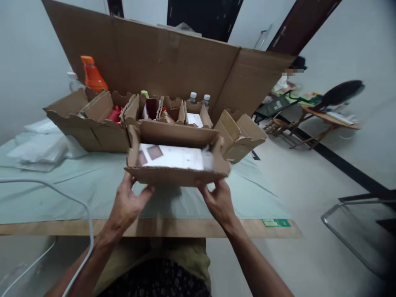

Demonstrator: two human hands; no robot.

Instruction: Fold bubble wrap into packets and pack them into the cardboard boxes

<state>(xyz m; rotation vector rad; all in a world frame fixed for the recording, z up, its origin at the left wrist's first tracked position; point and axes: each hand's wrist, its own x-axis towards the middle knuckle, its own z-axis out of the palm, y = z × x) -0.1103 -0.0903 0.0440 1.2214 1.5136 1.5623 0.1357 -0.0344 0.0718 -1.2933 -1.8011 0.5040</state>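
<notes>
An open cardboard box point(176, 176) is held up over the front of the table, tipped so its inside faces me. My left hand point(127, 205) grips its lower left corner, the thumb against the front panel. At the lower right, my right hand point(219, 202) closes on the same box. Inside lies a long white carton point(182, 158) with brownish squares at its left end. Something clear and plastic-looking point(207, 160) sits at its right end; blur hides what it is. The fingers under the box are partly hidden.
More cardboard boxes point(105, 138) stand behind, before a tall cardboard panel point(173, 62). An orange bottle point(93, 76) rises at the left. Plastic bags point(43, 146) lie on the green tablecloth point(102, 187). A pale cable point(88, 214) crosses the left foreground. A person point(287, 80) is in the background.
</notes>
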